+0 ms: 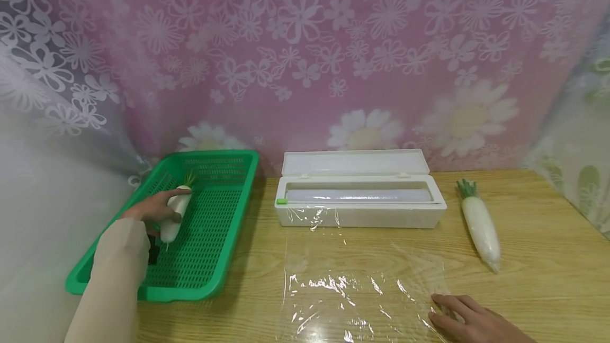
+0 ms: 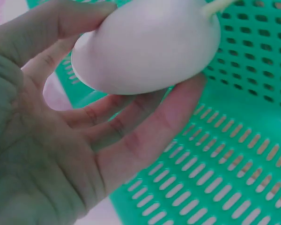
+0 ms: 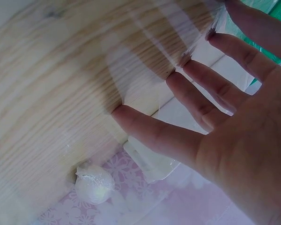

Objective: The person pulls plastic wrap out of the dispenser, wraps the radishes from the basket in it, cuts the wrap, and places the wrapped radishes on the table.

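Observation:
My left hand (image 1: 154, 209) grips a white radish (image 1: 175, 213) inside the green plastic basket (image 1: 209, 292) at the left. In the left wrist view the fingers and thumb curl round the radish (image 2: 150, 47), whose thin root tip points to the upper right. My right hand (image 1: 469, 319) touches the right side of a clear sheet of plastic wrap (image 1: 333, 285) on the table. Its fingers (image 3: 157, 133) are spread and fairly straight, with the tips down on the film in the right wrist view. The wrap runs from a white dispenser box (image 1: 357, 217) with its lid up.
A second white radish (image 1: 481, 229) with cut green stems lies on the wooden table (image 1: 538, 258) at the right, its surface shiny. Inside the dispenser sits a wrap roll (image 1: 357, 196), with a green slider (image 1: 282, 201) at its front left. A pink flowered curtain (image 1: 305, 68) hangs behind.

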`<state>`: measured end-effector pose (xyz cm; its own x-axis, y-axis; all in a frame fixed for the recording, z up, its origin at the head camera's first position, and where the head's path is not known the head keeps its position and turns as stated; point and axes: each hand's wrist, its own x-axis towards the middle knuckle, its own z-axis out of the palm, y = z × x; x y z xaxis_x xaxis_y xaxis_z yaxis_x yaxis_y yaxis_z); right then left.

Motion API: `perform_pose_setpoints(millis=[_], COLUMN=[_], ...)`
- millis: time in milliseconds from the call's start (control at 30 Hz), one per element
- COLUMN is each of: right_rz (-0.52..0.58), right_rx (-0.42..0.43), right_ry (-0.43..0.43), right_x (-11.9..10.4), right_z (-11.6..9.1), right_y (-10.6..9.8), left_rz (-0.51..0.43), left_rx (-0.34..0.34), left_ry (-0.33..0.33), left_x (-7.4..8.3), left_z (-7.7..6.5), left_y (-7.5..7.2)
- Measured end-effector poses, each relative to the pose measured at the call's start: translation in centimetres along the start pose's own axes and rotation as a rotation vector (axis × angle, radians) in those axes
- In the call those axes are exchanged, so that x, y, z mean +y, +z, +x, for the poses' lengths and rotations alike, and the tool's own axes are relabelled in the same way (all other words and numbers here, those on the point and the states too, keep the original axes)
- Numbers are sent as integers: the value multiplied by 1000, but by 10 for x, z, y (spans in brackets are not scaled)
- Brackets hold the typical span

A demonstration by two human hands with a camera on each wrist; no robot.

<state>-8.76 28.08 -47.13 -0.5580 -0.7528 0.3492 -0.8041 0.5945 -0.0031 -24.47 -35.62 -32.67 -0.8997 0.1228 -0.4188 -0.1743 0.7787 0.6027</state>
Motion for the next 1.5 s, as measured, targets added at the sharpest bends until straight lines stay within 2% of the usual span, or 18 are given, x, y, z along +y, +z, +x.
perform_pose_setpoints(millis=[233,567,733,933,1500], right_rz=[-3,6,5,16,-6], right_rx=[-14,0,18,-8,-11], right_ry=[3,-1,-4,3,-34], right_x=[0,0,-1,-1,-1], right_z=[0,-2,-1,2,3], right_y=[-1,0,-2,-7,-7], left_rz=[86,63,81,70,16], left_rx=[2,13,27,24,-21], left_ry=[91,156,224,293,311], left_x=[15,33,46,60,81], left_z=[-4,-13,-17,-21,-24], left_y=[-3,-1,-2,-1,16])
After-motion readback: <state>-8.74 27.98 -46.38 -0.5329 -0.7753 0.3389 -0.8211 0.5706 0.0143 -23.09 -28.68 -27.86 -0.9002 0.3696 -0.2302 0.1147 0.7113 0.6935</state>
